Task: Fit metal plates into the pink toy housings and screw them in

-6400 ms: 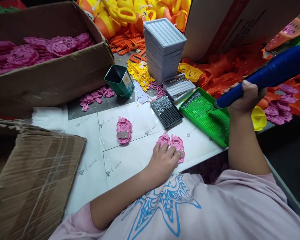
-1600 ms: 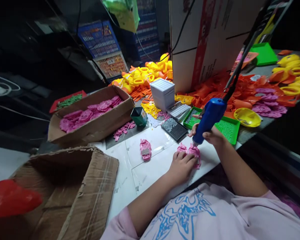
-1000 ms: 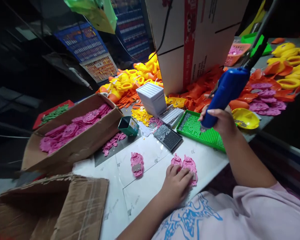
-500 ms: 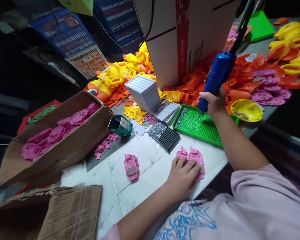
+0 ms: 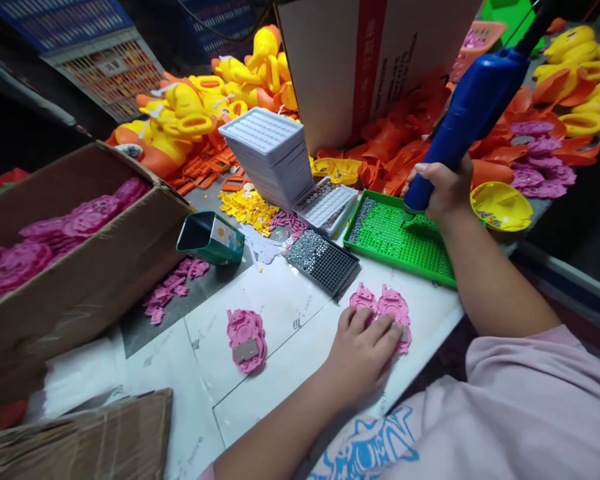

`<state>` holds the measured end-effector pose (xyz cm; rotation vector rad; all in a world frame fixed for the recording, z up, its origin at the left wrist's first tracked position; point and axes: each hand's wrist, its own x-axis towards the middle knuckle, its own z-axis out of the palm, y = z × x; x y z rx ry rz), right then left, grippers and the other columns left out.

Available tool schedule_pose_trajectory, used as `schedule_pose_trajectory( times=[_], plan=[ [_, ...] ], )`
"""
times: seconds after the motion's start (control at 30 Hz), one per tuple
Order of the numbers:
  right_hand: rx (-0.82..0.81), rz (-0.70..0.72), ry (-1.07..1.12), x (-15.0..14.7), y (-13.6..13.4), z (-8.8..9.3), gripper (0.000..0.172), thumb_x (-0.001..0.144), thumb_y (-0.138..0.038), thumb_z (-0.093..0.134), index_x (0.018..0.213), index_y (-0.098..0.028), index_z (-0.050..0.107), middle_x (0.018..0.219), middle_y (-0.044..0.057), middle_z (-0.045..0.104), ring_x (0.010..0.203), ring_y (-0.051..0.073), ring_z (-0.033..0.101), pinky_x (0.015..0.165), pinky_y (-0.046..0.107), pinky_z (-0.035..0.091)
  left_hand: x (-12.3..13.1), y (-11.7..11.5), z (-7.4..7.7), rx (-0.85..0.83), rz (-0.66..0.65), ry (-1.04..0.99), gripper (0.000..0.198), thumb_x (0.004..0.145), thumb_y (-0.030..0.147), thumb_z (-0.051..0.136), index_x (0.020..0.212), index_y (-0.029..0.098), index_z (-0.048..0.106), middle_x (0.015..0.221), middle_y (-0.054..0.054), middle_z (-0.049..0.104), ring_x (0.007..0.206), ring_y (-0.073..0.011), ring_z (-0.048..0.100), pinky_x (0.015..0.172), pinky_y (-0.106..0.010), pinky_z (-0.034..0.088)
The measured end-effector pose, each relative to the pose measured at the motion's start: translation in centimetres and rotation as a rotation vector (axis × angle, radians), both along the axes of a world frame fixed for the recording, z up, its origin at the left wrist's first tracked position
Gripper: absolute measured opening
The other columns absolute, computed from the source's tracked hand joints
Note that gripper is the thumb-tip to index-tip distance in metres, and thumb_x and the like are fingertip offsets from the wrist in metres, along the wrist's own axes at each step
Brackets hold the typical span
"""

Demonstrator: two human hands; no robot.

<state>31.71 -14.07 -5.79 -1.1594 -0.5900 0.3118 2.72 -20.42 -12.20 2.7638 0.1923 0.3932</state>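
Note:
My right hand (image 5: 446, 190) is wrapped round a blue electric screwdriver (image 5: 473, 120). The tool is tilted, its lower end just over a green perforated tray (image 5: 400, 233); I cannot tell whether the bit touches a screw. Small metal screws fill the tray's left side. My left hand (image 5: 363, 350) lies over two pink plastic casings (image 5: 393, 303) at the table's near edge, fingers spread and partly covering them. A third pink casing (image 5: 246, 340) with a grey metal plate lies apart to the left.
A black perforated tray (image 5: 323, 262) of metal pieces, a stack of white trays (image 5: 270, 160) and a dark green cup (image 5: 213, 237) stand further back. A cardboard box (image 5: 80, 267) of pink parts is at left; a yellow bowl (image 5: 503, 207) is at right. Yellow and orange parts pile up behind.
The camera view has shifted closer and turned. The screwdriver leans further to the right, its lower end still over the green tray. My left hand stays on the two pink casings.

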Motion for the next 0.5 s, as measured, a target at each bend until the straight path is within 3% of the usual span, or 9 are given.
schedule_pose_trajectory(
  times=[0.27,0.5],
  plan=[
    [0.01,0.051,-0.013,0.11,0.05,-0.1,0.027,0.056,-0.025,0.065,0.08,-0.021,0.055,0.051,-0.006,0.054,0.043,0.015,0.053,0.037,0.031,0.045,-0.07,-0.14,0.04,0.001,0.006,0.011,0.037,0.092,0.035,0.045,0.125,0.021,0.053,0.131,-0.001,0.057,0.109,-0.0265,0.044,0.098,-0.047,0.026],
    [0.012,-0.024,-0.01,-0.12,-0.22,0.78,0.019,0.057,-0.027,0.063,0.069,-0.022,0.049,0.049,-0.004,0.054,0.039,0.012,0.048,0.039,0.03,0.044,-0.03,-0.13,-0.1,0.012,-0.009,-0.004,0.037,0.092,0.034,0.044,0.125,0.02,0.053,0.131,-0.004,0.057,0.109,-0.0265,0.044,0.096,-0.046,0.026]
  ],
)
